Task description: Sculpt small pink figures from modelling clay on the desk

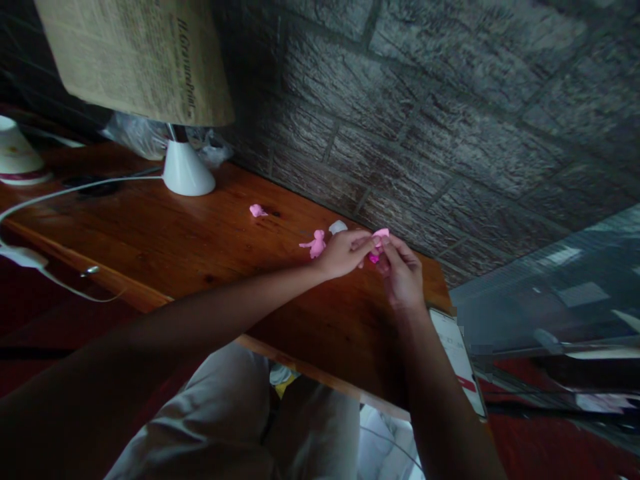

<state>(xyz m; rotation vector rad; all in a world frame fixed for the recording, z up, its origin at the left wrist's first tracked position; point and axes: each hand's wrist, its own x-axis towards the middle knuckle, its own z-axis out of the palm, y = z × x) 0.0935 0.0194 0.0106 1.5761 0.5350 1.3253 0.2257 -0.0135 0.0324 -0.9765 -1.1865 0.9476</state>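
Over the back right part of the wooden desk, both hands meet at a small pink modelling clay piece (381, 233). My left hand (345, 253) reaches across from the left, its fingertips closed on the near side of this piece. My right hand (404, 270) pinches it from the right between thumb and fingers. A brighter magenta bit (374, 258) shows just below, between the hands. Beside my left hand lies a pink clay figure (317, 244), with a small white piece (338, 227) behind the wrist. Farther left is a small pink clay lump (257, 211).
On the desk (220, 240) stands a lamp with a white base (189, 170) and printed shade (140, 60); its cable hangs over the front left edge. A white cup-like object (20, 153) is far left. A phone (457, 360) lies at the right edge. Behind rises a stone-patterned wall (380, 100).
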